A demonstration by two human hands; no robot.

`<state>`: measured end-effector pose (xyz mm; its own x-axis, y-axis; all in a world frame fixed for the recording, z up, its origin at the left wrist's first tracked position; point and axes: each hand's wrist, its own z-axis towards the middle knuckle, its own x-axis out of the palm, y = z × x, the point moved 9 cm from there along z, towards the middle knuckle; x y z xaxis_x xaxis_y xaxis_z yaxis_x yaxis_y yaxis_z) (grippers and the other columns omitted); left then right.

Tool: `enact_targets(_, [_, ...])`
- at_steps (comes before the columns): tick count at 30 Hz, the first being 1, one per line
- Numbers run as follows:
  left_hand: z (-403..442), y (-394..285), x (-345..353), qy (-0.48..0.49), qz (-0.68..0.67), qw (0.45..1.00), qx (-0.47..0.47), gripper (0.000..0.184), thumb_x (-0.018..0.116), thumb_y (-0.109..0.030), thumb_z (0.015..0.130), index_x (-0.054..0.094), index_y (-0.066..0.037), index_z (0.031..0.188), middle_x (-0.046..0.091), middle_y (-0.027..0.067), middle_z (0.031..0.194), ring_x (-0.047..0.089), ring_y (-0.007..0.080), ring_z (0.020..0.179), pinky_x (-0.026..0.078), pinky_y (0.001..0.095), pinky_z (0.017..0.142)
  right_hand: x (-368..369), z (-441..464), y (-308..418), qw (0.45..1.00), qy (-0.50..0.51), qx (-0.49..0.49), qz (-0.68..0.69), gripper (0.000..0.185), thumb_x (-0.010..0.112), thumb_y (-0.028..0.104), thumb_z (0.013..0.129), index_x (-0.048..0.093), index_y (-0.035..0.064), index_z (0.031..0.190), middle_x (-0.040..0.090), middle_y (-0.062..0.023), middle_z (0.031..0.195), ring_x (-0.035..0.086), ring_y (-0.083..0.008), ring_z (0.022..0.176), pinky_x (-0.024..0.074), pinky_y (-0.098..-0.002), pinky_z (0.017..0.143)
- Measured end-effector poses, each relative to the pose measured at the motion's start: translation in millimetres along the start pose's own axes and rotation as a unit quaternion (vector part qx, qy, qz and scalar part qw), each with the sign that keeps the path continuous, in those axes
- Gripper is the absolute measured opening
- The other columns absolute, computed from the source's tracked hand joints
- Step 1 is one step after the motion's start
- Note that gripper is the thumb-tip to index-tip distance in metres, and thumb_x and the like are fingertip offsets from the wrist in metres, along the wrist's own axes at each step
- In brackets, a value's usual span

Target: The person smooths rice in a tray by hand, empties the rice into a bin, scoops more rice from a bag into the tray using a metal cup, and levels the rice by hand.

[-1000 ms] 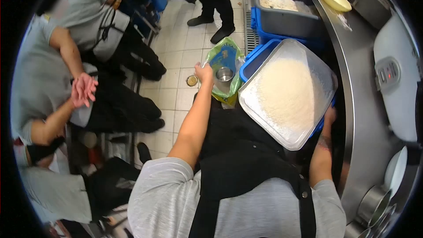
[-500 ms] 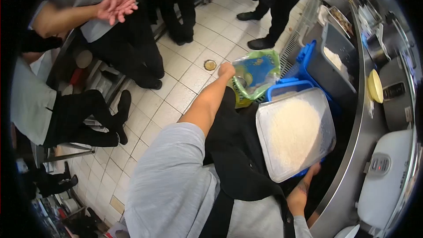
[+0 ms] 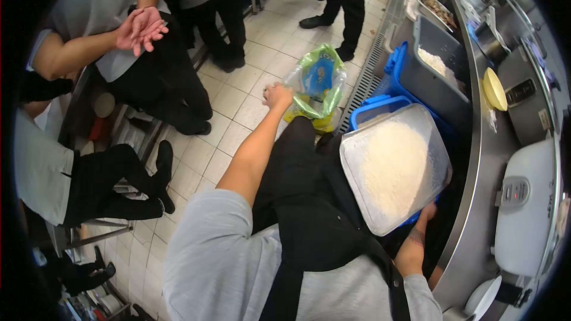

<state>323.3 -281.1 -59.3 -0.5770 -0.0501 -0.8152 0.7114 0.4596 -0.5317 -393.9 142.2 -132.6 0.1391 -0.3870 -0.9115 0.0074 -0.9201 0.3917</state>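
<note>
At the left edge of a green, partly see-through plastic bag (image 3: 333, 66), my left hand (image 3: 278, 96) is closed on its rim. The bag stands open on the floor, with blue print and yellow near its base. A shallow tray (image 3: 364, 221) holding a heap of pale, flour-like powder (image 3: 395, 166) rests tilted over a blue tub (image 3: 372, 107). My right hand (image 3: 427, 211) grips the tub's near end, close below the tray's edge; its fingertips are partly hidden.
A grey bin (image 3: 425, 74) with white contents stands beyond the tub. Along the right runs a steel counter (image 3: 473, 202) with a rice cooker (image 3: 526, 214) and yellow bowl (image 3: 495, 89). Co-workers stand at left and ahead; one holds their hands (image 3: 141, 31) together. A floor grate (image 3: 369, 53) lies ahead.
My left hand and the bag's rim have shifted left in view, and the bag's mouth looks narrower and taller. My right hand stays by the tub. The whole view has shifted slightly.
</note>
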Motion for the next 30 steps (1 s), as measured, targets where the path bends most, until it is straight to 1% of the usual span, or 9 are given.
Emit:
enact_targets(5, [-88.2,-51.6,-27.4,-0.201,-0.043,0.952,0.227,0.058,0.068,-0.022,0.080,0.045,-0.001,0.129,0.036,0.0266,0.135,0.032,0.0427,0.127,0.029,0.0603,0.102,15.9,12.3,2.1,0.989,0.022,-0.129,0.068,0.072,0.042,0.062,0.089,0.057,-0.0023,0.119,0.058,-0.0252,0.122,0.057,-0.0408,0.111,0.0432,-0.0479,0.095])
enact_targets(12, [-257.0,-172.5,62.7,0.127,-0.183,0.749,0.624,0.037,0.065,-0.012,0.081,0.054,0.001,0.113,0.049,0.0267,0.120,0.043,0.0414,0.120,0.036,0.0460,0.102,-8.0,-78.3,15.5,0.947,-0.075,-0.238,0.204,0.055,0.049,0.037,0.095,0.044,0.0009,0.137,0.046,-0.0275,0.136,0.039,-0.0437,0.128,0.0322,-0.0491,0.107])
enact_targets(14, [-280.0,-180.3,101.9,0.165,-0.169,0.762,0.603,0.047,0.062,-0.019,0.086,0.048,0.004,0.124,0.044,0.0295,0.129,0.038,0.0425,0.126,0.031,0.0451,0.107,6.1,-91.6,31.6,0.915,-0.073,-0.394,-0.042,0.048,0.045,0.033,0.096,0.047,0.0013,0.132,0.043,-0.0294,0.138,0.033,-0.0478,0.130,0.0288,-0.0495,0.108])
enact_targets(15, [-281.4,-177.9,125.0,0.163,-0.170,0.783,0.576,0.051,0.061,-0.021,0.087,0.045,0.006,0.127,0.042,0.0304,0.132,0.036,0.0433,0.128,0.029,0.0454,0.109,3.4,-89.3,24.1,0.972,0.002,-0.230,0.041,0.047,0.043,0.035,0.096,0.052,-0.0003,0.127,0.039,-0.0292,0.140,0.032,-0.0490,0.130,0.0298,-0.0491,0.108])
enact_targets(22, [-267.3,-207.5,192.1,0.168,-0.174,0.827,0.508,0.073,0.059,-0.034,0.089,0.031,0.010,0.139,0.031,0.0305,0.145,0.027,0.0415,0.137,0.019,0.0445,0.115,-27.5,-125.3,37.2,0.980,-0.069,-0.183,0.045,0.043,0.042,0.032,0.096,0.055,0.0019,0.124,0.040,-0.0315,0.137,0.035,-0.0440,0.129,0.0325,-0.0461,0.106])
enact_targets(23, [-262.6,-219.2,203.7,0.193,-0.184,0.824,0.501,0.072,0.059,-0.033,0.089,0.032,0.009,0.140,0.032,0.0288,0.145,0.028,0.0400,0.137,0.020,0.0438,0.115,-7.7,-131.4,31.7,0.981,0.009,-0.171,0.087,0.041,0.042,0.030,0.096,0.055,0.0015,0.123,0.043,-0.0292,0.133,0.039,-0.0414,0.126,0.0340,-0.0444,0.105])
enact_targets(25, [-261.9,-250.0,234.4,0.263,-0.201,0.800,0.500,0.065,0.060,-0.029,0.088,0.038,0.003,0.140,0.039,0.0225,0.144,0.034,0.0346,0.135,0.022,0.0415,0.114,2.3,-138.1,24.8,0.975,0.046,-0.175,0.127,0.041,0.042,0.031,0.096,0.056,0.0025,0.122,0.044,-0.0277,0.133,0.039,-0.0410,0.126,0.0337,-0.0451,0.105])
enact_targets(26, [-268.3,-269.4,252.6,0.242,-0.125,0.743,0.612,0.059,0.058,-0.023,0.087,0.042,0.002,0.138,0.043,0.0218,0.142,0.040,0.0353,0.130,0.027,0.0418,0.112,-3.6,-141.4,19.9,0.977,0.032,-0.168,0.124,0.041,0.042,0.031,0.096,0.057,0.0030,0.122,0.045,-0.0269,0.133,0.040,-0.0408,0.126,0.0335,-0.0455,0.105])
enact_targets(30, [-316.1,-296.0,236.1,0.495,-0.186,0.640,0.558,0.055,0.051,-0.020,0.091,0.039,0.004,0.140,0.041,0.0197,0.144,0.045,0.0302,0.126,0.035,0.0391,0.107,-24.4,-147.7,19.1,0.985,-0.025,-0.114,0.129,0.040,0.043,0.032,0.096,0.059,0.0050,0.119,0.047,-0.0239,0.133,0.040,-0.0399,0.126,0.0328,-0.0470,0.105])
